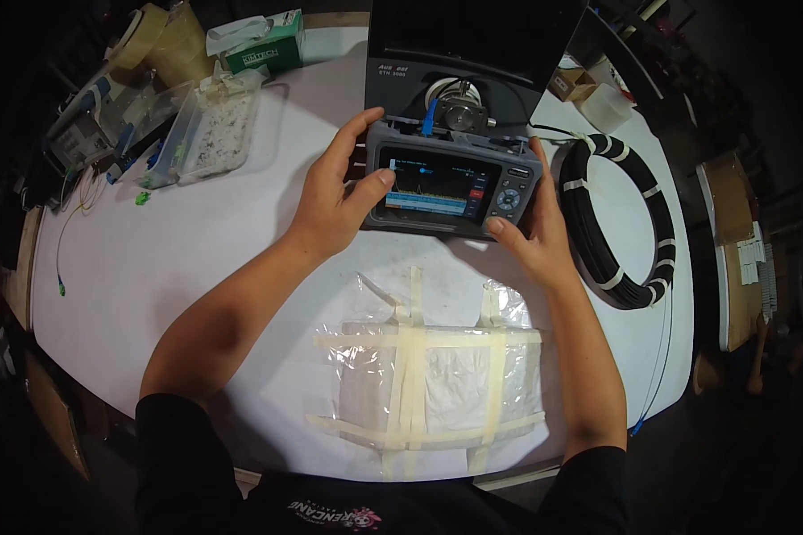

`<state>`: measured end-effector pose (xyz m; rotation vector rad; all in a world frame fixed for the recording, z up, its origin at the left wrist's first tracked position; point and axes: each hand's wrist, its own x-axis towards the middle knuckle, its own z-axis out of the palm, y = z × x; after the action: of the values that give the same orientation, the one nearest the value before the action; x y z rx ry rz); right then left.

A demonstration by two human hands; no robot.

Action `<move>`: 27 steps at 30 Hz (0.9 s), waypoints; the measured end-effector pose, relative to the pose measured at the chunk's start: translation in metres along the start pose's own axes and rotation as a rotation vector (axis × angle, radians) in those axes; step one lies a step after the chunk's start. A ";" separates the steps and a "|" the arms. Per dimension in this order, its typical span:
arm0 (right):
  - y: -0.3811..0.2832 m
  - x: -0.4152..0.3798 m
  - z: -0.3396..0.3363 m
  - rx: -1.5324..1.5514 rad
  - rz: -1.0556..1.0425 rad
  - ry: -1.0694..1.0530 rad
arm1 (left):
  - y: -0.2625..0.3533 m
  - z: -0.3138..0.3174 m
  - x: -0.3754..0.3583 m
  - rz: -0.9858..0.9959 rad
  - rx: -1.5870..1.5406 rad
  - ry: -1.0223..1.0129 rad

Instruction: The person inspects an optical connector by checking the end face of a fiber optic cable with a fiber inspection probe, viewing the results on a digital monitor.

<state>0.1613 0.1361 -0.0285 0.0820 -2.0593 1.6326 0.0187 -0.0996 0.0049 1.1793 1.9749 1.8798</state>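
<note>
A dark handheld tester with a lit screen is held between my two hands above the white table. My left hand grips its left side, the thumb on the front by the screen's edge. Round the right side wraps my right hand, with its thumb on the lower right corner near the round keypad. A blue connector stands at the tester's top edge. Just behind is a large dark machine with a round metal part.
A coil of black cable lies at the right. Taped clear plastic covers the table's near part. A clear bin, a green tissue box, tape rolls and thin fibres stand or lie at the left.
</note>
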 end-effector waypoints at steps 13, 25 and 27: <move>0.003 0.000 -0.002 -0.050 -0.043 -0.001 | -0.007 0.000 0.003 0.043 0.037 0.019; -0.004 0.000 0.001 -0.019 -0.036 -0.014 | -0.009 -0.004 0.003 0.031 0.030 -0.036; -0.004 0.000 0.000 0.001 -0.036 -0.012 | -0.008 -0.003 0.002 0.043 0.042 -0.042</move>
<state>0.1628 0.1349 -0.0246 0.1291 -2.0540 1.6151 0.0118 -0.0997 -0.0006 1.2720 1.9913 1.8265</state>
